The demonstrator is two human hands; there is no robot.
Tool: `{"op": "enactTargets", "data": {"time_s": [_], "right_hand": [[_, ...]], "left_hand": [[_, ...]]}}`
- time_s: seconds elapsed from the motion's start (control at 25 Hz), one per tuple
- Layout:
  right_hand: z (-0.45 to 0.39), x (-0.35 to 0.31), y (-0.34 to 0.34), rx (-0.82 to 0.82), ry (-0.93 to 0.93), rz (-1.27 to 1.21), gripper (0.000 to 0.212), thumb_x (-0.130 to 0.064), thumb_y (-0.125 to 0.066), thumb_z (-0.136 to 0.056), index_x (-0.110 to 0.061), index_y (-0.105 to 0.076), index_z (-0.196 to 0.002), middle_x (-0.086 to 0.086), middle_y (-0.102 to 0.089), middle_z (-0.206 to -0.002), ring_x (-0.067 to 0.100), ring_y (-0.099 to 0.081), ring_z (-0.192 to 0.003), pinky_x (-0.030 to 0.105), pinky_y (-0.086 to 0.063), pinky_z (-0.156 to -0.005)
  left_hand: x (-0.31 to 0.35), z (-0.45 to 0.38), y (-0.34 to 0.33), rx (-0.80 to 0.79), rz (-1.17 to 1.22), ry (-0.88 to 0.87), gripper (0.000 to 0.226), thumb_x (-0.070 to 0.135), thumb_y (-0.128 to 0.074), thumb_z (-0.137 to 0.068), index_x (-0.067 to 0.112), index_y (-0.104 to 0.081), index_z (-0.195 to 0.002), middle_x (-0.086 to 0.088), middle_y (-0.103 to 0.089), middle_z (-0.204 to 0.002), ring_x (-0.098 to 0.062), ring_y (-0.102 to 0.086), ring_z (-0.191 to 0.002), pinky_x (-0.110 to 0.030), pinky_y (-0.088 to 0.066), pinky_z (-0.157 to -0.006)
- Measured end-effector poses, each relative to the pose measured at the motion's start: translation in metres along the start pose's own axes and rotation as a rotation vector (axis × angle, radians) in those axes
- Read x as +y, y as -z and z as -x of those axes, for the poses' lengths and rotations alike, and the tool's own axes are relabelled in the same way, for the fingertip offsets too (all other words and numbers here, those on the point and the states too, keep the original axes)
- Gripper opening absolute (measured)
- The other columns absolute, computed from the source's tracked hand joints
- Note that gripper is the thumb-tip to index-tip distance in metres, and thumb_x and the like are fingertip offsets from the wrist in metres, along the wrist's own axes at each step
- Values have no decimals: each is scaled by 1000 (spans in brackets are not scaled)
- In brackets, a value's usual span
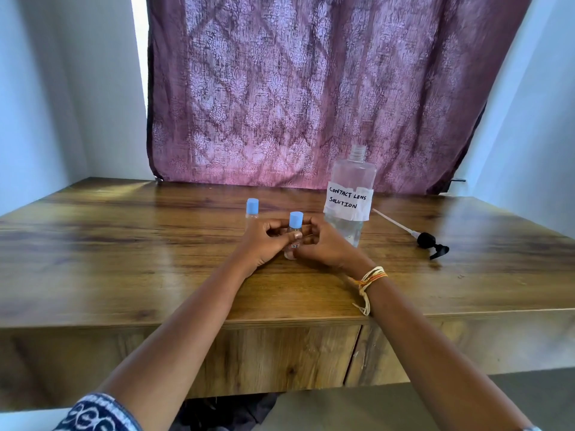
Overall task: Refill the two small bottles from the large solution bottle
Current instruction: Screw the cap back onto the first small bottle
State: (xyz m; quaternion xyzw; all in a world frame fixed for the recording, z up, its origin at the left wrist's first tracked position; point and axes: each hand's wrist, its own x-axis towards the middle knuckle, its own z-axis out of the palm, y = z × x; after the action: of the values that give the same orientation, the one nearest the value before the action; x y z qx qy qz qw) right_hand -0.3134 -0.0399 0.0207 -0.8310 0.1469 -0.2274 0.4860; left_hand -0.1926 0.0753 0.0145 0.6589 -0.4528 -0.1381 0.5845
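Both hands hold one small bottle on the wooden bench (124, 275).

The left hand (264, 244) and right hand (323, 245) curl around the near small clear blue-capped bottle (295, 227); its twin (252, 208) stands just behind, the large uncapped labelled solution bottle (350, 194) to the right.

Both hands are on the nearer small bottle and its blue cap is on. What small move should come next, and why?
Probably twist off the blue cap: the nearer small bottle, held by the left hand and right hand, is capped, while the large solution bottle already stands open, its pump lying on the table.

Bare table (124, 259) left of bottles (252, 208)
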Motion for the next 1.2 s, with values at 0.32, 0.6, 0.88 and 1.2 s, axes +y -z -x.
{"op": "enactTargets", "data": {"time_s": [0.32, 0.6, 0.88, 1.2], "right_hand": [[-23, 8, -10, 209, -15, 232, 32, -12, -81, -68, -11, -66, -97, 7, -72, -84, 23, -70, -81, 43, -60, -79], [-33, -9, -16, 269, -93, 315, 22, -8, -79, -73, -14, -61, -86, -3, -66, -73, 11, -63, -66, 30, -54, -61], [-20, -11, -17, 309, -171, 261, 42, -21, -83, -69, -10, -62, -103, -1, -68, -83, 17, -67, -83, 39, -58, -82], [-1, -31, -44, 466, 113, 314, 30, -8, -67, -76, -10, -63, -105, -1, -62, -90, 15, -60, -83, 29, -52, -77]], "left_hand": [[-4, -3, 2, 146, -62, -19, 28, 19, -74, -82, 15, -71, -109, 4, -64, -75, -2, -58, -66, -19, -48, -71], [-3, 0, 2, 184, -138, 25, 7, 12, -70, -84, 11, -76, -87, -7, -75, -75, -12, -67, -64, -17, -53, -64], [5, 7, 5, 171, -106, 68, 16, 11, -66, -84, 19, -72, -72, -2, -71, -66, -17, -67, -66, -37, -58, -75], [14, 20, 36, 484, -289, 105, 35, 17, -67, -77, 15, -41, -54, 3, -40, -52, -12, -37, -49, -22, -27, -46]]}}
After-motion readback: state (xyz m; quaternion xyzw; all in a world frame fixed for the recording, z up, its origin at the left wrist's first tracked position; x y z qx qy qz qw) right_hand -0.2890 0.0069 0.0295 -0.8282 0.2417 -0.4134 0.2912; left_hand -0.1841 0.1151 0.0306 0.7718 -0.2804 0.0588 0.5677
